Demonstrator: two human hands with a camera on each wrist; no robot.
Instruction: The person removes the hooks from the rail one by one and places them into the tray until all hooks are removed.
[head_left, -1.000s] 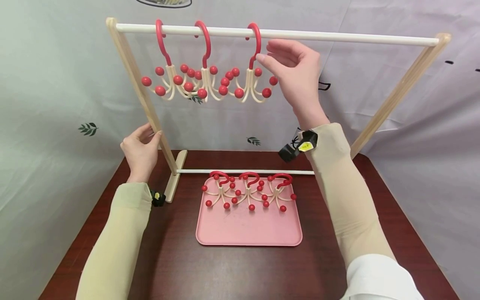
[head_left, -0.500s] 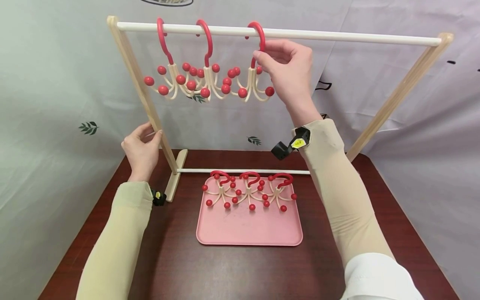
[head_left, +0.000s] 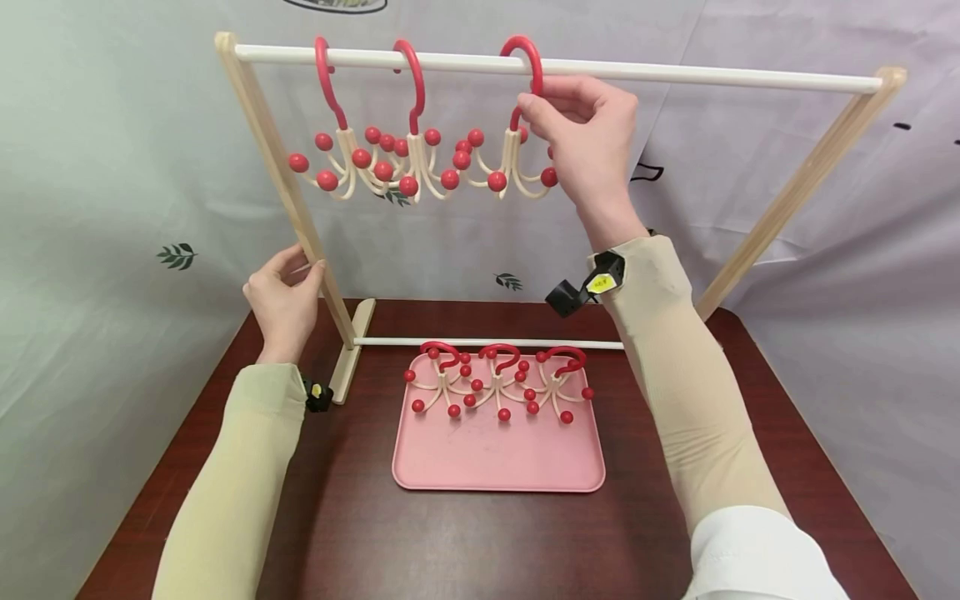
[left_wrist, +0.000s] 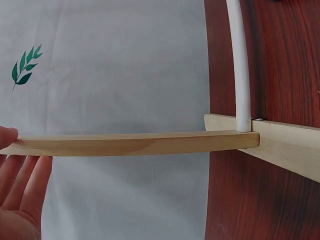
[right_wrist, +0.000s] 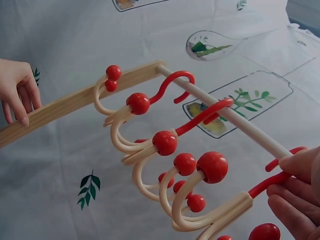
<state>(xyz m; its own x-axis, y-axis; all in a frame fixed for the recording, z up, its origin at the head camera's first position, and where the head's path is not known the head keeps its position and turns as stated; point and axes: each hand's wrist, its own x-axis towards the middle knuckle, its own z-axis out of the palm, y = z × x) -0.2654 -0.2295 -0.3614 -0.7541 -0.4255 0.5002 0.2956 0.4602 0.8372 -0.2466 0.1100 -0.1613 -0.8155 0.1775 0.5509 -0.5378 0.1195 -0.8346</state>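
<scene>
My right hand (head_left: 600,137) pinches the red hook of a multi-arm hanger (head_left: 510,154) between thumb and fingers. This hanger has cream arms tipped with red balls, and its hook loops over the white top rod (head_left: 705,74) of a rack. To its left, two matching hangers, the middle one (head_left: 415,154) and the leftmost one (head_left: 345,154), hang from the same rod. My left hand (head_left: 283,296) holds the rack's left wooden post (left_wrist: 130,144), thumb on one side and fingers on the other in the left wrist view.
On the dark red table (head_left: 442,542) a pink tray (head_left: 495,467) carries three more such hangers in a row. The rack's lower white bar (head_left: 405,342) runs behind the tray. The right wooden post (head_left: 798,196) stands beyond my right arm, with a patterned cloth (head_left: 435,258) behind.
My right hand has closed its fingers on the third hanger's hook. That hanger has shifted slightly right along the rod and up. My left hand has stayed on the post.
</scene>
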